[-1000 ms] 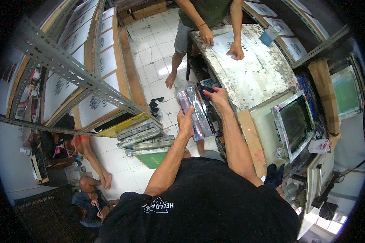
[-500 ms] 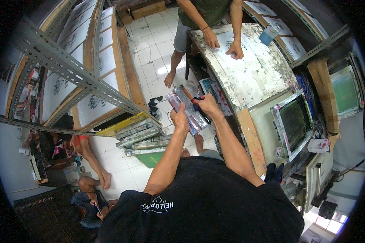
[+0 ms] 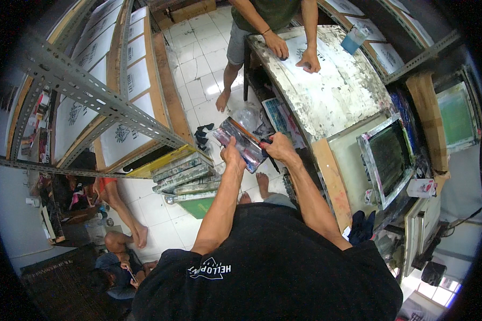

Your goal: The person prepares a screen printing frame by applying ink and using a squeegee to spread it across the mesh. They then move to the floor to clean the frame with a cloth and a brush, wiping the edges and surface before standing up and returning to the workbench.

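Observation:
My left hand (image 3: pixel 232 154) is closed around the near side of a flat, silvery, ink-stained panel (image 3: pixel 247 142), its thumb lying on top. A thin orange strip (image 3: pixel 243 128) runs along the panel's far edge. My right hand (image 3: pixel 281 148) is closed at the panel's right end, around a small dark tool with red on it (image 3: pixel 265 144); the fingers hide most of it and its kind is unclear. Both hands are held in front of me above the tiled floor.
A paint-stained table (image 3: pixel 353 101) stands ahead right, where another person's hands (image 3: pixel 308 61) press on a white sheet. Framed screens (image 3: pixel 386 160) lean at right. A metal rack (image 3: pixel 107 107) with printed sheets and stacked frames (image 3: pixel 185 176) flanks my left. Someone sits low at left.
The panel has turned and come slightly nearer to me, its far edge tilting, with both hands still on it. The other person's hands have shifted slightly on the sheet.

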### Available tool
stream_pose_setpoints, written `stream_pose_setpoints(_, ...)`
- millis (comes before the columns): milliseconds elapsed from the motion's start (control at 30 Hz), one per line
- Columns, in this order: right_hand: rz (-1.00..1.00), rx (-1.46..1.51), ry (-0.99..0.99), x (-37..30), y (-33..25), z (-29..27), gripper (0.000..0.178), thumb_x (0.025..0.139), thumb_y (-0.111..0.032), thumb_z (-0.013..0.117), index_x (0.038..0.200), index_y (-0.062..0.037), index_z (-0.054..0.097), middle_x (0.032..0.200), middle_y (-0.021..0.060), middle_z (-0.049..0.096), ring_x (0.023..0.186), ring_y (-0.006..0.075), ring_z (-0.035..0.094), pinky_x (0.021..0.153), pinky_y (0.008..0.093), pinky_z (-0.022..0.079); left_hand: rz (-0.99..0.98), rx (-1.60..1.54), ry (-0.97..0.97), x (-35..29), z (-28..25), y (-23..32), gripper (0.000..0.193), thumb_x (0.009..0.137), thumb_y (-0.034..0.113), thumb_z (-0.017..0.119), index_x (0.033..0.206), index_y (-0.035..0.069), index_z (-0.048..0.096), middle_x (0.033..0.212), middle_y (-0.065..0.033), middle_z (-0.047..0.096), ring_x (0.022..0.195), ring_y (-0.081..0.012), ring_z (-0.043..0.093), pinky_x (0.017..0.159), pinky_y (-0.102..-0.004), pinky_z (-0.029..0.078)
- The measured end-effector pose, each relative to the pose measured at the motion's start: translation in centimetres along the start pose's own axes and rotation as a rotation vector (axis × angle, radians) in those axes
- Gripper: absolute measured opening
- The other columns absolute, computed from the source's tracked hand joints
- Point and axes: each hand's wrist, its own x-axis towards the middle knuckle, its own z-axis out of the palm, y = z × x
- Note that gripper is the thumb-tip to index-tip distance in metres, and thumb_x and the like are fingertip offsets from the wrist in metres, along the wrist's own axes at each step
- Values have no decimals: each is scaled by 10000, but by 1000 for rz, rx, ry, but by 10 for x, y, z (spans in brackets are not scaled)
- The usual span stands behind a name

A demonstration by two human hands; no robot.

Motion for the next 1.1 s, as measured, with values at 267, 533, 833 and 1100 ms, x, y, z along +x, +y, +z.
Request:
stream_pose_setpoints(267,-115,-24,103,-22,3,-9,333,816,-252,657,867,77,648,820,299,622,828,412,629,724,442,471,-56,-38,-56,-5,8,-3,317,930,174,560,1197,8,524,1111,-123,596,953,-297,602,817,-483,512)
stream_pose_setpoints(533,-144,283,309,-32,-1,-11,301,828,-226,651,840,75,640,729,269,616,687,367,626,623,406,458,-96,-106,-70,-5,19,-6,329,957,202,508,1233,23,503,1175,-127,573,1030,-306,575,877,-490,495)
stream_pose_setpoints(833,-224,539,578,-7,15,6,295,820,-229,668,775,57,614,646,208,608,570,292,577,562,409,428,-417,-109,-176,4,8,-2,351,981,342,424,1256,132,482,1201,-135,583,1025,-332,593,738,-543,489)
stream_pose_setpoints(1100,-298,1029,145,-33,-23,-31,202,850,-139,668,971,21,645,872,22,641,713,87,533,669,238,440,-492,-18,-291,-3,0,2,318,923,379,530,1052,91,568,876,-103,631,731,-277,618,536,-397,485)
